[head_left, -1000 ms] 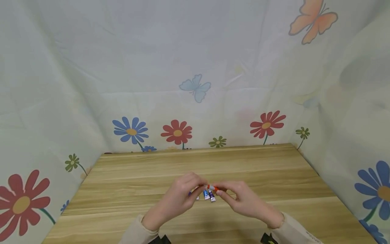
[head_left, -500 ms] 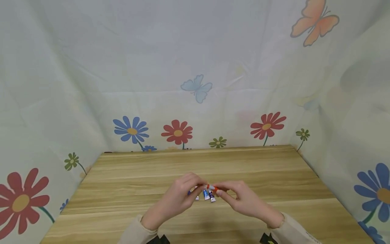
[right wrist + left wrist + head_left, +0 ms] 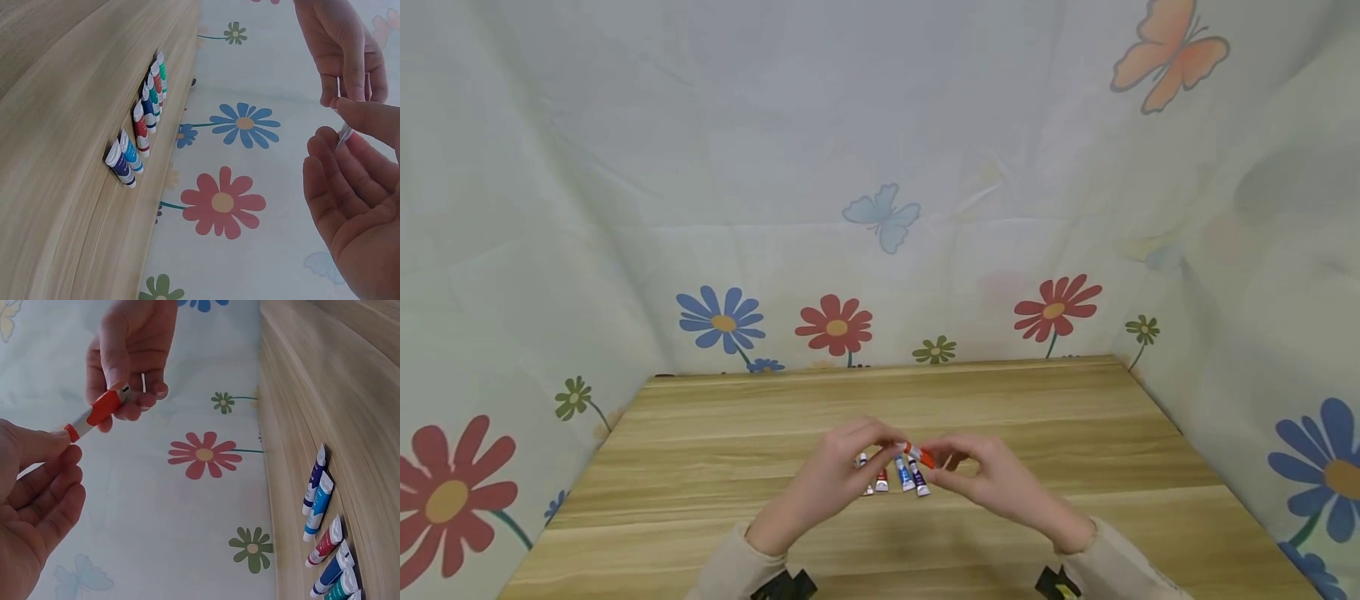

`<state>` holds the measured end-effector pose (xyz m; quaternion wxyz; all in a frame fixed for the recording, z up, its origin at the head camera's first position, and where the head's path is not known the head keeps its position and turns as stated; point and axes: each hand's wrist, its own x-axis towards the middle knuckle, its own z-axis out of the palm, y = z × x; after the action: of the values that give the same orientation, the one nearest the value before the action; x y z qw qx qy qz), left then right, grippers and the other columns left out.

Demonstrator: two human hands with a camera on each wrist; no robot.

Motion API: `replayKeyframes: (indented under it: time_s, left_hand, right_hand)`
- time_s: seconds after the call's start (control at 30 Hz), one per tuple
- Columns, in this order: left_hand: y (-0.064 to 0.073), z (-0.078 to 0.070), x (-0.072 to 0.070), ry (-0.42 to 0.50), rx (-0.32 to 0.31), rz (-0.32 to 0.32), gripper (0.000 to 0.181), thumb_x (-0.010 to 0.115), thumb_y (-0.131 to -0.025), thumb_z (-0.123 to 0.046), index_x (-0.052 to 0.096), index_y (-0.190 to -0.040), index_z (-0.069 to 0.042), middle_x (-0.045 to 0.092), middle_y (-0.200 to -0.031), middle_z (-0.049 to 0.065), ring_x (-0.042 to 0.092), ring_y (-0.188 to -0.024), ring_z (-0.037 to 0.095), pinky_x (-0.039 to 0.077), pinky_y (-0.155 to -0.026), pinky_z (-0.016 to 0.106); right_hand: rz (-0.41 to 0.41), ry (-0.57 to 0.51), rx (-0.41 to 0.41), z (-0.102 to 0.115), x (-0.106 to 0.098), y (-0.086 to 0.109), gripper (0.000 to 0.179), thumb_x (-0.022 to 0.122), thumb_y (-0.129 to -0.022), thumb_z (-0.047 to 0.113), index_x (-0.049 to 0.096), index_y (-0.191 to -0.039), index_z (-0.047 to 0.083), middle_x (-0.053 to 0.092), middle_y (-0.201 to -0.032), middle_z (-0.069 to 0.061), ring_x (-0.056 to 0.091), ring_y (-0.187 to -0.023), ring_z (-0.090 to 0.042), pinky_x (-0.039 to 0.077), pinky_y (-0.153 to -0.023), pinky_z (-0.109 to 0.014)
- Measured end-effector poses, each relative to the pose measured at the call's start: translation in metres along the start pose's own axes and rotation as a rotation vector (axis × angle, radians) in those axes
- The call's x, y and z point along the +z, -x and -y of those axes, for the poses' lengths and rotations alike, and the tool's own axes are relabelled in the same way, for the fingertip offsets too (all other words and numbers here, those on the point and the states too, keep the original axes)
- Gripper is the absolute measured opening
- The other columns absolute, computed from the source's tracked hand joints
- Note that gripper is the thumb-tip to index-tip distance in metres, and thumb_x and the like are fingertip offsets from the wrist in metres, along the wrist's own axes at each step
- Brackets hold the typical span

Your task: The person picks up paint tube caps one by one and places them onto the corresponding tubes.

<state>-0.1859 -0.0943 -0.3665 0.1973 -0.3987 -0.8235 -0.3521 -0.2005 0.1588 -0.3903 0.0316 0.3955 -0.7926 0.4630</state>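
An orange-and-white paint tube (image 3: 917, 455) is held up above the table between the two hands. My left hand (image 3: 831, 475) pinches one orange end with thumb and forefinger. The other end of the tube (image 3: 100, 409) is gripped by my right hand (image 3: 1000, 482), its thumb laid along the orange part. In the right wrist view the right hand (image 3: 362, 200) hides most of the tube, and only its flat silvery end shows. Below the hands lie several more paint tubes, among them a purple tube (image 3: 314, 481), a light blue tube (image 3: 319, 503) and a red tube (image 3: 325, 542).
The wooden table (image 3: 737, 433) stretches out on all sides of the hands. A floral cloth backdrop (image 3: 760, 167) rises behind it and at both sides. In the right wrist view, a row of tubes, including a green tube (image 3: 162, 75), lies on the table.
Both hands have risen slightly with the orange paint tube, which now tilts more. Additional tubes on the table have come into sight beneath the left hand.
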Motion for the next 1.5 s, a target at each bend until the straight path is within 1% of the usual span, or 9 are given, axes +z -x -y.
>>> replayKeyframes:
  time_s: [0.13,0.3,0.53,0.67,0.87,0.93,1.2,1.4,1.5]
  left_hand:
    - [0.0,0.001,0.001,-0.006,-0.01,-0.003,0.016,0.073,-0.094,-0.008,0.073,-0.108,-0.014,0.07,-0.101,-0.01,0.064,-0.093,0.003,0.057,-0.077,0.026]
    - [-0.001,0.004,0.001,-0.02,-0.008,-0.039,0.015,0.073,-0.092,-0.004,0.073,-0.106,-0.01,0.072,-0.1,-0.004,0.066,-0.092,0.007,0.057,-0.077,0.026]
    - [0.003,0.01,-0.005,-0.056,-0.038,-0.065,0.011,0.071,-0.095,-0.011,0.073,-0.106,-0.011,0.071,-0.099,-0.004,0.065,-0.09,0.007,0.056,-0.078,0.026]
    - [0.009,0.014,-0.009,-0.096,-0.064,-0.062,0.01,0.072,-0.095,-0.012,0.073,-0.106,-0.012,0.071,-0.099,-0.005,0.064,-0.09,0.006,0.056,-0.078,0.028]
    - [0.017,0.017,-0.019,-0.15,-0.12,-0.064,0.017,0.073,-0.094,-0.014,0.072,-0.11,-0.013,0.073,-0.101,-0.003,0.065,-0.09,0.007,0.057,-0.079,0.033]
    - [0.019,0.018,-0.023,-0.169,-0.13,-0.068,0.018,0.074,-0.093,-0.014,0.071,-0.111,-0.012,0.072,-0.1,-0.003,0.065,-0.089,0.007,0.057,-0.079,0.033]
    - [0.03,0.027,-0.036,-0.216,-0.16,-0.084,0.018,0.075,-0.092,-0.013,0.072,-0.109,-0.012,0.072,-0.1,-0.005,0.064,-0.09,0.008,0.057,-0.078,0.032]
    - [0.036,0.034,-0.041,-0.241,-0.177,-0.09,0.016,0.076,-0.092,-0.012,0.072,-0.107,-0.012,0.073,-0.101,0.0,0.064,-0.088,0.009,0.057,-0.076,0.033]
    - [0.037,0.036,-0.042,-0.241,-0.204,-0.084,0.016,0.076,-0.092,-0.013,0.072,-0.107,-0.012,0.072,-0.101,-0.001,0.064,-0.088,0.009,0.057,-0.076,0.034]
  right_hand:
    - [0.016,0.005,0.054,0.001,-0.001,-0.001,0.026,0.073,-0.095,0.024,0.071,-0.119,0.015,0.073,-0.103,0.001,0.065,-0.086,-0.008,0.056,-0.072,-0.03]
    - [-0.006,0.035,0.053,0.001,-0.002,-0.001,0.026,0.074,-0.094,0.021,0.071,-0.119,0.014,0.073,-0.102,0.005,0.065,-0.084,-0.007,0.056,-0.073,-0.029]
    - [-0.105,0.109,0.037,-0.009,-0.006,-0.003,0.029,0.077,-0.09,0.014,0.072,-0.119,0.012,0.073,-0.097,0.006,0.065,-0.08,-0.005,0.056,-0.071,-0.027]
    - [-0.158,0.159,0.044,-0.015,-0.014,-0.002,0.029,0.078,-0.089,0.014,0.071,-0.118,0.011,0.073,-0.095,0.006,0.064,-0.08,-0.005,0.057,-0.072,-0.031]
    - [-0.224,0.216,0.052,-0.028,-0.026,0.0,0.03,0.08,-0.087,0.01,0.072,-0.116,0.009,0.071,-0.091,0.01,0.064,-0.081,-0.006,0.058,-0.073,-0.038]
    - [-0.239,0.228,0.056,-0.033,-0.029,0.001,0.03,0.08,-0.087,0.009,0.072,-0.116,0.009,0.07,-0.091,0.009,0.064,-0.081,-0.007,0.058,-0.073,-0.037]
    - [-0.266,0.276,0.1,-0.046,-0.039,0.006,0.031,0.08,-0.087,0.01,0.071,-0.116,0.007,0.072,-0.096,0.0,0.066,-0.082,-0.01,0.058,-0.074,-0.042]
    - [-0.275,0.306,0.099,-0.049,-0.043,0.009,0.032,0.081,-0.087,0.011,0.071,-0.117,0.007,0.072,-0.095,0.0,0.065,-0.081,-0.01,0.058,-0.073,-0.033]
    - [-0.274,0.306,0.089,-0.051,-0.042,0.009,0.03,0.08,-0.087,0.01,0.071,-0.115,0.007,0.072,-0.094,-0.001,0.065,-0.08,-0.009,0.057,-0.071,-0.031]
